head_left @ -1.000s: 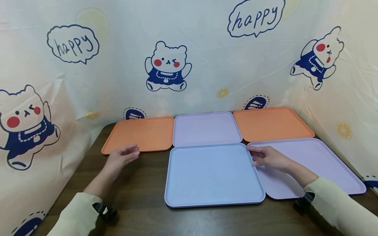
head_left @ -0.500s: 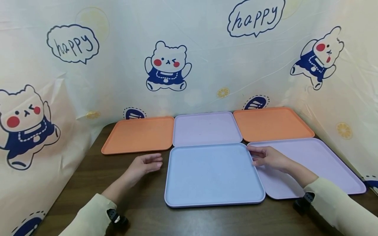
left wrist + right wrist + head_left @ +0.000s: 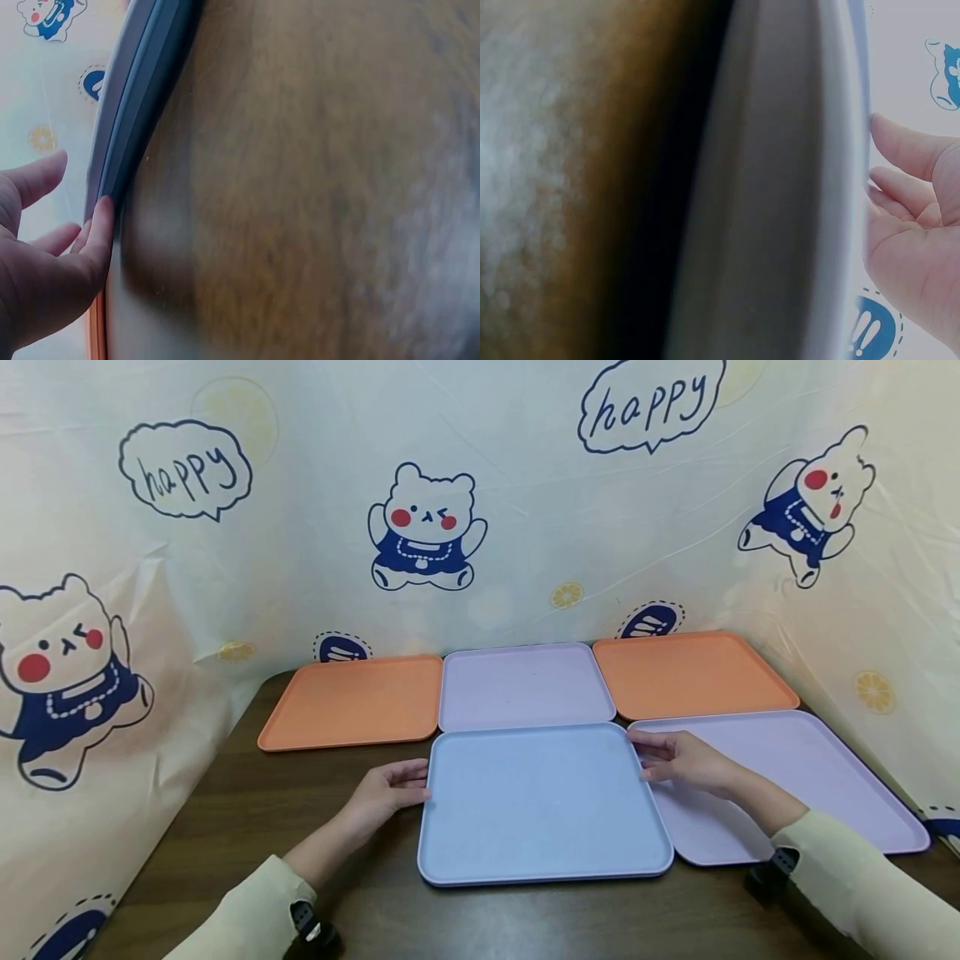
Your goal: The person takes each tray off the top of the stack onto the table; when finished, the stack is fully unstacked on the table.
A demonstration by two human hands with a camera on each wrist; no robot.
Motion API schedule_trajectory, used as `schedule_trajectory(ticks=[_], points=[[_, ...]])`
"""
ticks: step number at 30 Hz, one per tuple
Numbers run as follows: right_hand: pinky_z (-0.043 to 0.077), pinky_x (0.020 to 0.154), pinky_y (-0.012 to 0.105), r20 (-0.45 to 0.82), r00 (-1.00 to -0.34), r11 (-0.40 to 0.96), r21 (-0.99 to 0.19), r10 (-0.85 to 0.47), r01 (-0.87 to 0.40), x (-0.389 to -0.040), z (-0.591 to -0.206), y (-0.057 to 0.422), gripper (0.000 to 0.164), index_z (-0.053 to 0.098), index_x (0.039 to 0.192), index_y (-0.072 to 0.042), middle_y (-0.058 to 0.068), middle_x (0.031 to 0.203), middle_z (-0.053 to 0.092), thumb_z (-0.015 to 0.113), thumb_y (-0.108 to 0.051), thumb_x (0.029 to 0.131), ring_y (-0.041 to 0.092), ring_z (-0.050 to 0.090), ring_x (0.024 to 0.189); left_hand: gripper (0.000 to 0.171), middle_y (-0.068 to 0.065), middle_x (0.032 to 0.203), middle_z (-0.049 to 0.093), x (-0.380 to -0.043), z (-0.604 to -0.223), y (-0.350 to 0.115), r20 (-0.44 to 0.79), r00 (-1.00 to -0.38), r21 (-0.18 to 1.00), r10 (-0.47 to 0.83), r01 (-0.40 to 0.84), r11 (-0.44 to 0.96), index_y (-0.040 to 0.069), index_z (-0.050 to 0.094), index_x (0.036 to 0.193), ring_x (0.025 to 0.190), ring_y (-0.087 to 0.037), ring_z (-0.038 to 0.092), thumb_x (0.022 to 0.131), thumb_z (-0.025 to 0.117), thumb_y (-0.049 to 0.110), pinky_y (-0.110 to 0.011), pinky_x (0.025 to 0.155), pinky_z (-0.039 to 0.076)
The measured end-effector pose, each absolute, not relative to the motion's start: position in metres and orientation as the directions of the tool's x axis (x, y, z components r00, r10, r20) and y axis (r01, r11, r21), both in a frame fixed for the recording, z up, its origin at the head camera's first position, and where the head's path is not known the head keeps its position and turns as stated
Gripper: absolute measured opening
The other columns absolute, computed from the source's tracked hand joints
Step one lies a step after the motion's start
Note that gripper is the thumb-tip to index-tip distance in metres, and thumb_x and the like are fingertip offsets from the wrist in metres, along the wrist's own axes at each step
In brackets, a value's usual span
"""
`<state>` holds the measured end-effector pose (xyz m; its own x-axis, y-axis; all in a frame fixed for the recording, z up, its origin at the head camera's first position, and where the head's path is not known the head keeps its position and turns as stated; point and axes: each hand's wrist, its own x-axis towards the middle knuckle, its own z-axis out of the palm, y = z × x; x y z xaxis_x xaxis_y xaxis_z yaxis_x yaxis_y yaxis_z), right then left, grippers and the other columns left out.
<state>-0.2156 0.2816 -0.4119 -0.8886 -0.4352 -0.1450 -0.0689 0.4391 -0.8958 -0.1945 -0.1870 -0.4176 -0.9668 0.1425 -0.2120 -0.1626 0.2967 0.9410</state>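
A light blue rectangular tray (image 3: pixel 543 810) lies in the middle of the front row. My left hand (image 3: pixel 381 795) touches its left edge with fingertips fairly straight. In the left wrist view, the fingers (image 3: pixel 100 232) meet the rim from the side, and the thumb stands apart from it. At the opposite edge, my right hand (image 3: pixel 690 764) rests its extended fingers and thumb, over a lavender tray (image 3: pixel 810 785). The right wrist view shows the right thumb (image 3: pixel 907 146) beside a blurred tray edge (image 3: pixel 780 195), which hides some fingertips.
Along the back lie an orange tray (image 3: pixel 363 702), a second lavender tray (image 3: pixel 525 687) and another orange tray (image 3: pixel 693 675). They sit on a dark wooden table (image 3: pixel 360 893). A printed curtain (image 3: pixel 300 568) hangs behind and along both sides.
My left hand has moved right and slightly toward me, from near the left orange tray to the blue tray's left edge. The right hand and the trays have stayed put.
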Motion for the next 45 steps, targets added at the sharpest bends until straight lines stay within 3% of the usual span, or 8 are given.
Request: schedule_trajectory(ticks=[19,28,45], points=[[0.044,0.098,0.034,-0.146,-0.888,0.433,-0.899,-0.436,-0.064,-0.215,-0.412,0.281,0.072,0.031,0.146,0.01,0.029,0.15,0.029,0.07,-0.003,0.087,0.042,0.037,0.133,0.053,-0.009,0.108,0.066,-0.195,-0.426,-0.174,-0.141,-0.987,0.894,0.082,-0.092,0.439,-0.002,0.061,0.126,0.094,-0.021,0.061,0.077,0.08,0.001,-0.032,0.077,0.055],[0.042,0.1,0.037,-0.119,-0.879,0.398,-0.913,-0.462,-0.086,-0.212,-0.409,0.28,0.072,0.03,0.145,0.012,0.03,0.149,0.028,0.07,-0.002,0.087,0.044,0.036,0.133,0.053,-0.01,0.104,0.067,-0.193,-0.424,-0.171,-0.136,-0.99,0.897,0.039,-0.106,0.429,-0.002,0.063,0.126,0.093,-0.023,0.06,0.075,0.076,-0.007,-0.031,0.073,0.055],[0.044,0.098,0.034,-0.146,-0.886,0.43,-0.9,-0.439,-0.065,-0.215,-0.41,0.282,0.072,0.031,0.146,0.009,0.028,0.15,0.029,0.07,-0.004,0.087,0.042,0.038,0.133,0.053,-0.009,0.1,0.064,-0.193,-0.419,-0.17,-0.125,-0.992,0.878,0.016,-0.103,0.468,-0.001,0.064,0.125,0.091,-0.024,0.056,0.074,0.075,-0.006,-0.028,0.069,0.052]])
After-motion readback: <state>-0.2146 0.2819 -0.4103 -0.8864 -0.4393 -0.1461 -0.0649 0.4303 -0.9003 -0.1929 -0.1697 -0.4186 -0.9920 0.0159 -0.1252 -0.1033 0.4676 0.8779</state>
